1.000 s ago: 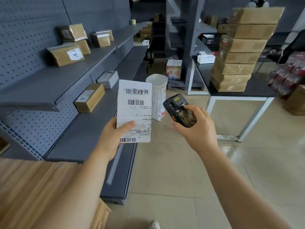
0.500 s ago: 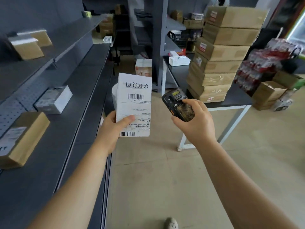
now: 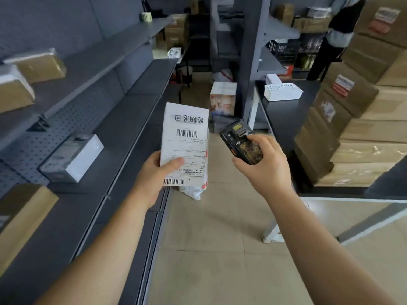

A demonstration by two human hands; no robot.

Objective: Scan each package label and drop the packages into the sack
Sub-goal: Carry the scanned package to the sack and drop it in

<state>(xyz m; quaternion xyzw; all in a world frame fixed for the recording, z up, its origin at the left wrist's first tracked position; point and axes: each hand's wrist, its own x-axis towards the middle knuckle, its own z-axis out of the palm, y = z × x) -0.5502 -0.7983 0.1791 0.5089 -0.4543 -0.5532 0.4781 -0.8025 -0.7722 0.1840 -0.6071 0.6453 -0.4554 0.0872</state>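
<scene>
While the left hand point(image 3: 152, 179) was closed around the lower edge of the package point(image 3: 185, 144), thumb pressed across its label point(image 3: 187, 137), the right hand point(image 3: 266, 166) was wrapped around the scanner point(image 3: 242, 144), just beside the package and apart from it. The package stood upright, label facing the wearer and printed upside down. Directly beyond the left hand, a white sack point(image 3: 195, 191) showed only as a crumpled edge beneath the package; its mouth was hidden. To the left ran grey shelving point(image 3: 123, 133); to the right stood stacked cartons point(image 3: 361, 133) on a dark table point(image 3: 284, 111).

Risk, as judged: the scanner's window pointed away from the barcodes, so a read could fail; the thumb lay near the lower barcode and could block it. A blind release might miss the sack. The scanner's display was unreadable.
</scene>
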